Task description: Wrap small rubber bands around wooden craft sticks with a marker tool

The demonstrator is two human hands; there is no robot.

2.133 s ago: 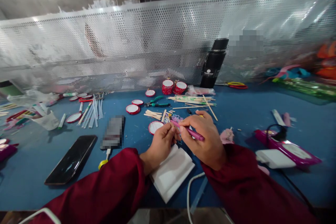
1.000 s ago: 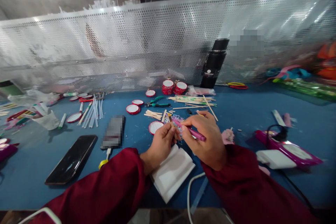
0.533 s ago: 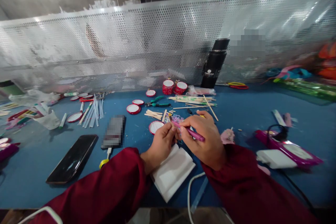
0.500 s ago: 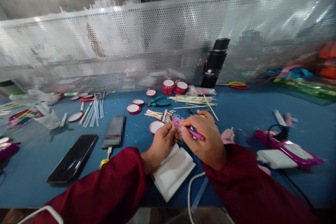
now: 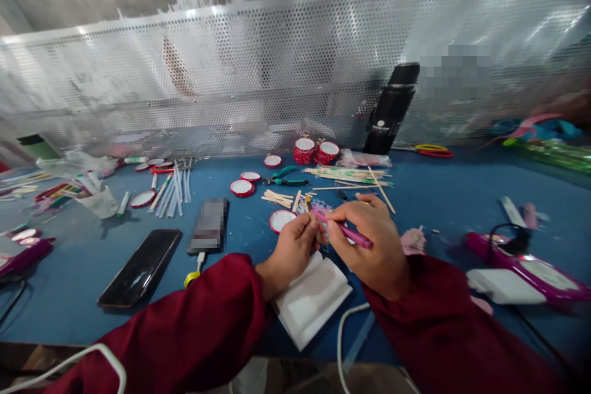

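Observation:
My right hand [image 5: 376,249] is closed round a slim purple pen-shaped tool [image 5: 355,236], its front end pointing left toward my other fingers. Thumb and fingers of my left hand [image 5: 290,249] are pinched together at that end, on something too small to make out. Just above the left fingertips shows a small brownish-yellow piece [image 5: 308,202]; whether it is held is unclear. Folded white paper [image 5: 314,305] lies below both hands. Behind them are a heap of thin coloured strands [image 5: 325,204] and a round red-rimmed white piece [image 5: 281,220].
Green-handled pliers [image 5: 289,180], wooden sticks [image 5: 277,198] and red round boxes [image 5: 305,151] sit farther back. A black flask [image 5: 391,109] stands by the perforated metal screen [image 5: 295,68]. Phones [image 5: 141,268] lie left; a purple device [image 5: 554,271] and white adapter [image 5: 503,286] lie right.
The whole view has shifted, so things appear slightly farther right. Both hands keep nearly the same pose, with the purple tool still in my right hand.

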